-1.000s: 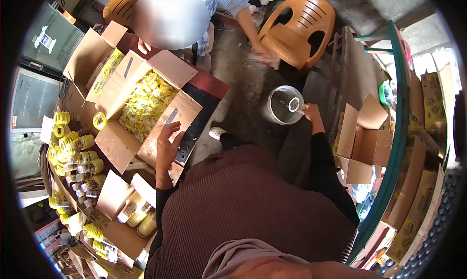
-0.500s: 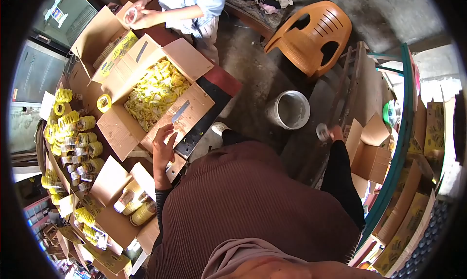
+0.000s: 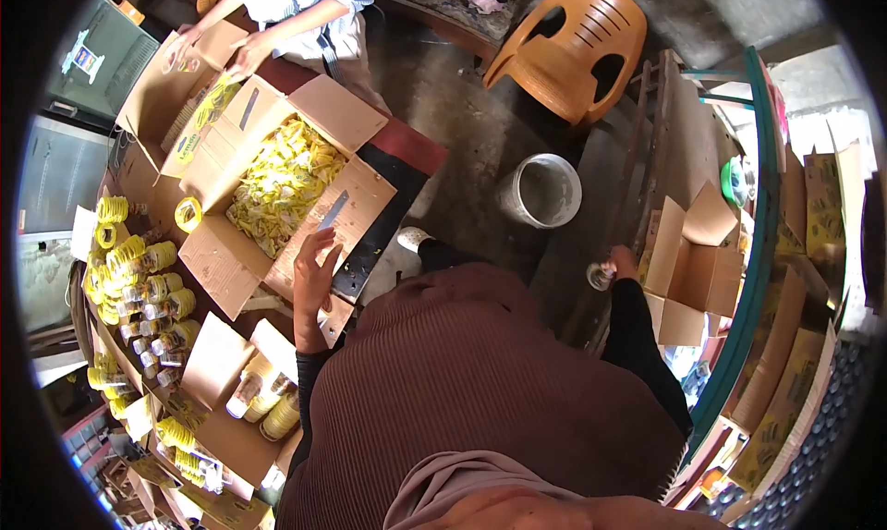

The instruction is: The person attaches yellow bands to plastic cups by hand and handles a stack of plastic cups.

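My left hand [image 3: 315, 276] hovers by the near flap of an open cardboard box [image 3: 214, 260], its fingers apart and nothing visible in them. Inside that box lies a heap of small yellow packets [image 3: 286, 174]. On the other side, my right hand [image 3: 625, 263] grips a small clear plastic jar [image 3: 601, 275], held out over the dark bench to the right of my body. The fingers around the jar are partly hidden.
Across the box, a co-worker [image 3: 305, 17] handles something clear near a second carton [image 3: 152, 96]. Yellow-lidded jars [image 3: 139, 280] crowd the left. A white bucket [image 3: 545, 193] and an orange chair [image 3: 573, 54] occupy the floor. An open carton [image 3: 698, 276] stands at right.
The jar in my right hand has moved lower and slightly left, and is turned differently. The co-worker's hands have moved left and apart over the far carton. My view has shifted slightly.
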A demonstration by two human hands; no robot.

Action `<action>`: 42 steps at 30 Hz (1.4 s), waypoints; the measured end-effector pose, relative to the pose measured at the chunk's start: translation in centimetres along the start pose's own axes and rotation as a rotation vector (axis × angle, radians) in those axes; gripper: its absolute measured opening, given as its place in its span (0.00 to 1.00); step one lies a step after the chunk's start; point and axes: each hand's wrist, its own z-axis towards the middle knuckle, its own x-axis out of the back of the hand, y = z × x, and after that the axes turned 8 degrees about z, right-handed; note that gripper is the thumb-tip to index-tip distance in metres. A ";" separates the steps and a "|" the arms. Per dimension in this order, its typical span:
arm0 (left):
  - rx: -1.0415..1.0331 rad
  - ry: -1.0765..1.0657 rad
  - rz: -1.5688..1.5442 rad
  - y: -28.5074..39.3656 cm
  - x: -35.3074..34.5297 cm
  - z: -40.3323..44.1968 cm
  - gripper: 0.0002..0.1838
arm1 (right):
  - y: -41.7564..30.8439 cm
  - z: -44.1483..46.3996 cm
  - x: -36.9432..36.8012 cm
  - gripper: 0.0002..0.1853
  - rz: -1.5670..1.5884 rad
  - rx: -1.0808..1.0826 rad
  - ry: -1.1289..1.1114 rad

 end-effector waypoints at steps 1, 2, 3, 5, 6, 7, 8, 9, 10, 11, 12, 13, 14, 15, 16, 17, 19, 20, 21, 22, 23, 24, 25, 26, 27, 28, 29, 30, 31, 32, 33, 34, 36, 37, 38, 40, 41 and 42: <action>-0.032 -0.011 -0.015 -0.2 -0.3 0.2 0.16 | -3.2 -2.4 1.3 0.10 0.347 -0.126 0.037; -0.033 -0.004 -0.014 -0.1 -0.3 0.3 0.16 | -6.5 -4.9 2.7 0.10 0.650 -0.239 0.111; -0.058 -0.010 -0.010 0.3 -0.2 0.3 0.16 | -12.9 -9.6 7.7 0.13 0.887 -0.456 -0.017; -0.105 -0.013 0.011 0.4 -0.2 0.3 0.17 | -13.0 -10.5 7.2 0.16 0.374 -0.481 -0.062; -0.030 -0.029 -0.031 0.4 -0.4 0.2 0.16 | -12.9 -10.7 7.3 0.19 -0.144 -0.484 -0.088; -0.024 -0.028 -0.037 0.6 -0.4 0.1 0.16 | -11.9 -10.6 6.9 0.19 -0.144 -0.468 -0.078; -0.011 -0.027 -0.043 0.7 -0.4 -0.2 0.16 | -10.4 -10.6 5.7 0.23 0.479 -0.514 -0.161; 0.001 -0.033 -0.028 0.6 -0.4 -0.3 0.16 | -9.7 -11.0 4.4 0.28 1.104 -0.534 -0.255; -0.013 -0.026 -0.016 0.8 -0.3 -0.6 0.16 | -12.1 -13.2 5.1 0.29 0.484 -0.458 -0.120; -0.016 -0.033 -0.013 0.9 -0.2 -1.0 0.16 | -13.7 -14.9 5.5 0.30 -0.129 -0.346 0.030; -0.019 -0.031 -0.013 0.8 -0.2 -1.2 0.16 | -10.9 -12.9 3.6 0.27 -0.076 -0.399 -0.007; -0.025 -0.024 -0.027 0.4 -0.2 -1.5 0.17 | -9.7 -11.2 2.8 0.24 0.421 -0.410 -0.105; -0.022 -0.020 -0.035 0.0 -0.2 -1.7 0.17 | -11.6 -11.7 4.1 0.24 0.407 -0.379 -0.109; -0.023 -0.005 -0.024 -0.2 -0.2 -2.1 0.18 | -13.8 -13.6 5.2 0.22 0.067 -0.419 -0.071; -0.028 0.006 -0.012 -0.4 -0.1 -2.4 0.18 | -16.2 -15.0 6.2 0.21 -0.269 -0.453 -0.024; -0.014 -0.001 -0.040 -0.6 0.0 -2.7 0.17 | -16.6 -13.7 5.6 0.21 -0.274 -0.429 -0.018; 0.025 0.003 -0.062 -0.8 0.1 -3.1 0.18 | -17.4 -9.8 5.2 0.20 0.643 -0.491 -0.127; 0.037 0.002 -0.060 -0.8 0.2 -3.4 0.18 | -20.2 -9.4 6.4 0.18 0.855 -0.401 -0.078; 0.051 0.017 -0.055 -0.7 0.3 -3.6 0.18 | -25.2 -9.4 8.0 0.16 1.067 -0.310 -0.034; 0.051 0.007 -0.072 -0.6 0.4 -3.7 0.19 | -28.3 -8.1 8.5 0.16 1.173 -0.154 -0.110; 0.048 0.001 -0.089 -0.4 0.4 -3.6 0.20 | -32.9 -8.2 9.5 0.18 1.214 0.000 -0.082; 0.059 0.020 -0.086 0.0 0.3 -3.4 0.20 | -38.0 -8.6 11.2 0.19 1.177 0.080 -0.129; 0.029 0.045 -0.050 0.4 0.2 -3.2 0.23 | -43.4 -9.4 13.3 0.21 1.137 0.160 -0.177; 0.001 0.071 -0.012 0.9 0.2 -3.1 0.25 | -48.7 -10.8 15.2 0.20 1.117 0.238 -0.243; 0.059 0.046 -0.047 1.3 0.3 -3.0 0.36 | -53.3 -11.8 16.2 0.20 1.095 0.316 -0.310; 0.072 0.070 -0.040 1.5 0.2 -3.0 0.36 | -56.9 -11.8 15.9 0.21 1.107 0.393 -0.419; 0.116 0.090 -0.112 1.7 0.0 -2.9 0.40 | -59.9 -12.0 15.5 0.22 1.114 0.469 -0.530; 0.157 0.112 -0.183 1.7 0.0 -2.9 0.45 | -62.7 -12.4 15.0 0.22 1.084 0.543 -0.616; 0.181 0.096 -0.271 2.0 0.4 -3.0 0.49 | -65.1 -13.0 14.5 0.22 1.052 0.618 -0.701; 0.189 0.125 -0.265 1.6 0.4 -3.1 0.49 | -67.0 -13.4 13.8 0.22 1.036 0.641 -0.719; 0.193 0.204 -0.315 0.9 0.1 -3.3 0.48 | -68.7 -13.7 12.9 0.22 1.033 0.677 -0.835; 0.196 0.283 -0.364 0.5 0.1 -3.5 0.46 | -70.0 -13.8 12.2 0.21 1.027 0.708 -0.954; 0.332 0.396 -0.226 1.1 1.7 -3.9 0.39 | -72.4 -13.3 11.2 0.20 0.926 0.809 -1.067; 0.415 0.409 -0.299 1.6 2.6 -4.3 0.38 | -73.4 -13.1 10.9 0.20 0.838 0.889 -1.157; 0.498 0.422 -0.375 2.1 3.2 -4.7 0.37 | -74.2 -13.2 10.7 0.20 0.819 0.903 -1.179; 0.493 0.506 -0.343 2.0 3.1 -5.4 0.37 | -75.3 -13.3 10.4 0.20 0.803 0.973 -1.202; 0.475 0.563 -0.313 2.1 3.1 -5.7 0.36 | -75.9 -13.7 11.2 0.19 0.765 0.983 -1.218; 0.489 0.586 -0.311 2.2 3.1 -5.9 0.36 | -76.5 -12.9 10.8 0.19 0.746 0.992 -1.238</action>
